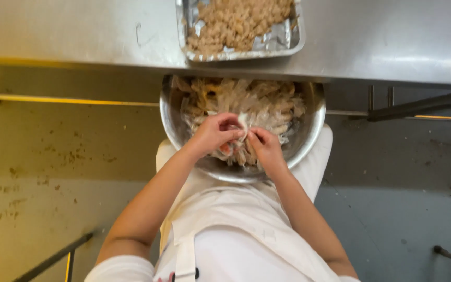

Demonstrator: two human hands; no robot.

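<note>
Head view: left hand [214, 133], right hand [265, 149] both pinching pale translucent shrimp [242, 121] over steel bowl [309, 137].

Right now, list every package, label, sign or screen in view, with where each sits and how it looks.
No labels, signs or screens show.
Rectangular silver foil tray: on the steel counter at top, holding pale beige peeled pieces.
Round steel bowl: on the person's lap below the counter edge, full of translucent shells; the left hand and right hand pinch a piece over it.

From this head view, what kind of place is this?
Probably a commercial kitchen prep area. A steel counter holds a foil tray of pale food, both hands work a piece over a big metal bowl, and the person wears a white apron.
</note>
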